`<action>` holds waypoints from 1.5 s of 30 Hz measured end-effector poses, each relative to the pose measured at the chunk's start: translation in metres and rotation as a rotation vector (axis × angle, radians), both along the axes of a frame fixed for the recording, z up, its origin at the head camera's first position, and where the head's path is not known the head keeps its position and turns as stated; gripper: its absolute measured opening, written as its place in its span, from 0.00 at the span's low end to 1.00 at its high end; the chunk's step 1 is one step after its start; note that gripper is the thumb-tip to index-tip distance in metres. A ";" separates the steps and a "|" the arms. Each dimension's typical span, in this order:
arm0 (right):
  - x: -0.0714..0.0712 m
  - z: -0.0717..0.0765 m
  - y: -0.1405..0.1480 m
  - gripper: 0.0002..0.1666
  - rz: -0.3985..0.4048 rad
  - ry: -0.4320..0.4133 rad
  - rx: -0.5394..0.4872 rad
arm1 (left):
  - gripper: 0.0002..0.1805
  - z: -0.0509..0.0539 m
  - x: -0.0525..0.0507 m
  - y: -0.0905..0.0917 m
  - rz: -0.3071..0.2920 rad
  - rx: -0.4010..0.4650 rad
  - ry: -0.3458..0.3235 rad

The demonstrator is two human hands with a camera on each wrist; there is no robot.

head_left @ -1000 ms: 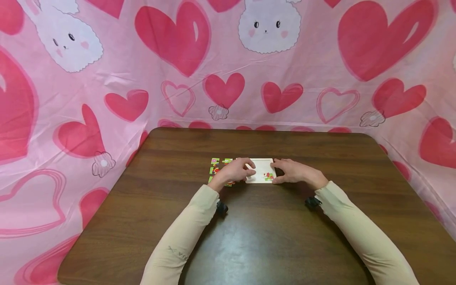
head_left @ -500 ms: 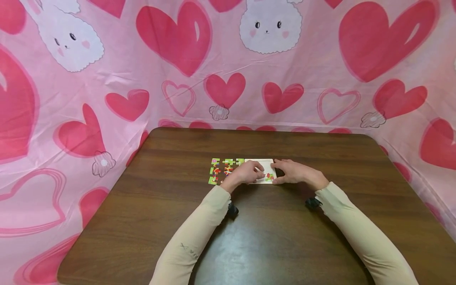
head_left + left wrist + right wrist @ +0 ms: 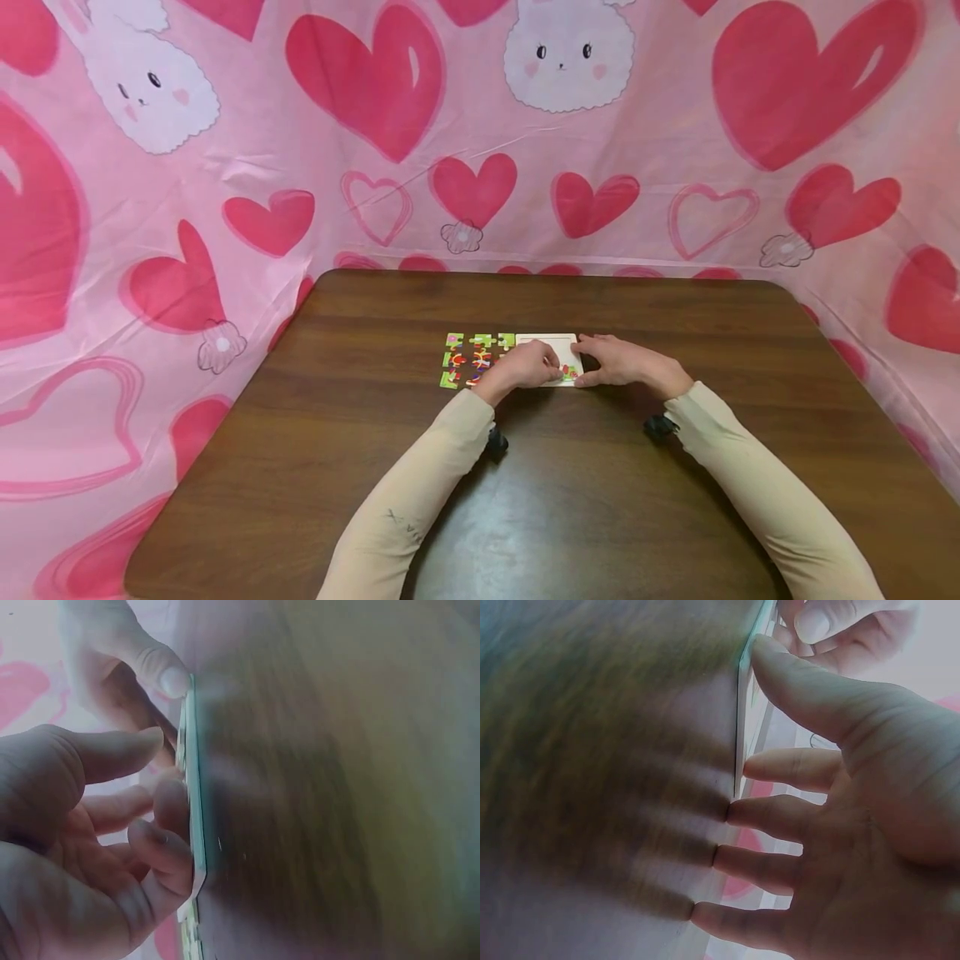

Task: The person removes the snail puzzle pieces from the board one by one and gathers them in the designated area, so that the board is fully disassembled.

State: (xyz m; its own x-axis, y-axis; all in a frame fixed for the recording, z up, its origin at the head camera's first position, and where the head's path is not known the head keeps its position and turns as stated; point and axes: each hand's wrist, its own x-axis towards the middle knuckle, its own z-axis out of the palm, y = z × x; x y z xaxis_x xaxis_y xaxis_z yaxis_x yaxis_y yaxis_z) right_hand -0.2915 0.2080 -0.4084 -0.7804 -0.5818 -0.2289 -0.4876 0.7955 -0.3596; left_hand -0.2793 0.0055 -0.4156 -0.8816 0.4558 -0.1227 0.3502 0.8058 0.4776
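In the head view my left hand (image 3: 529, 365) is over the white puzzle tray (image 3: 542, 337), fingers curled and pointing down near its lower right part. Its thumb and fingers are about a small jigsaw piece low on the tray; the piece is mostly hidden. The left wrist view shows the thumb (image 3: 124, 756) above the bent fingers, some touching the tray. A green and red jigsaw piece (image 3: 573, 372) lies in the tray's near right corner. My right hand (image 3: 618, 361) steadies the tray's right edge with thumb and index finger, its other fingers straight, tips on the table.
Several loose jigsaw pieces (image 3: 454, 360) lie in rows left of the tray, some hidden by the left hand. The brown wooden table (image 3: 585, 500) extends around them. A pink cloth (image 3: 480, 117) with hearts and rabbits hangs behind the table.
My left hand has moved right, from the tray's left side to above its lower right part, uncovering more loose pieces. The right hand stays at the tray's edge.
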 end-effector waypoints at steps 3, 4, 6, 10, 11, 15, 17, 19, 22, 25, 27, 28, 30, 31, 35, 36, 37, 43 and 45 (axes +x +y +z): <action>0.000 0.000 0.000 0.44 0.005 0.006 -0.001 | 0.07 0.000 -0.001 0.003 0.031 -0.007 -0.006; 0.000 0.000 0.000 0.44 0.005 0.006 -0.001 | 0.07 0.000 0.000 0.003 0.041 -0.008 -0.010; 0.000 0.000 0.001 0.44 0.011 0.014 -0.001 | 0.07 0.001 0.000 0.005 0.058 -0.005 -0.017; 0.000 0.000 0.001 0.45 0.011 0.019 0.001 | 0.07 0.003 0.002 0.010 0.069 -0.012 -0.009; 0.000 0.000 0.001 0.45 0.011 0.019 0.002 | 0.06 0.003 0.002 0.011 0.071 -0.017 -0.005; -0.001 0.000 0.000 0.45 0.002 0.004 0.003 | 0.05 0.003 0.002 0.014 0.091 -0.048 0.011; -0.002 0.001 0.000 0.45 -0.006 -0.004 0.000 | 0.07 0.003 0.002 0.016 0.088 -0.057 0.005; -0.002 0.001 0.000 0.45 -0.004 -0.003 -0.002 | 0.08 0.003 0.002 0.017 0.081 -0.064 0.003; -0.003 0.001 0.000 0.45 0.005 0.002 -0.009 | 0.14 0.004 0.002 0.017 0.065 -0.067 -0.003; -0.003 0.000 0.000 0.44 0.016 0.006 -0.014 | 0.18 0.004 0.003 0.018 0.044 -0.064 0.008; -0.003 0.000 0.000 0.44 0.016 0.007 -0.013 | 0.20 0.004 0.004 0.018 0.025 -0.075 0.023; -0.003 0.000 0.000 0.44 0.016 0.007 -0.014 | 0.20 0.005 0.005 0.018 0.013 -0.078 0.032; -0.003 0.000 0.000 0.44 0.013 0.005 -0.012 | 0.21 0.006 0.006 0.019 0.005 -0.089 0.051; -0.003 0.000 0.000 0.45 0.011 0.003 -0.012 | 0.21 0.007 0.006 0.019 0.002 -0.100 0.060; -0.003 -0.001 0.000 0.45 0.005 0.000 -0.009 | 0.22 0.008 0.007 0.020 0.005 -0.114 0.071; -0.003 -0.001 0.000 0.44 0.006 0.003 -0.010 | 0.23 0.008 0.007 0.020 0.002 -0.112 0.065; -0.003 -0.001 0.000 0.44 0.007 0.007 -0.010 | 0.23 0.008 0.007 0.020 -0.001 -0.106 0.062; -0.002 -0.001 0.000 0.43 0.013 0.014 -0.008 | 0.24 0.009 0.007 0.019 -0.013 -0.107 0.038; -0.001 0.000 0.000 0.44 0.008 0.009 -0.007 | 0.21 0.009 0.007 0.019 -0.005 -0.123 0.025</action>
State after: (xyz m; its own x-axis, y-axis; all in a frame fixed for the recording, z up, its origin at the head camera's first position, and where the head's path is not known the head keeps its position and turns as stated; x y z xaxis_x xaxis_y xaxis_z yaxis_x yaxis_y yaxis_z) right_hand -0.2926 0.2083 -0.4087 -0.7778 -0.5893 -0.2185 -0.4967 0.7894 -0.3606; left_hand -0.2725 0.0246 -0.4066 -0.8828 0.4433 -0.1555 0.3653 0.8558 0.3662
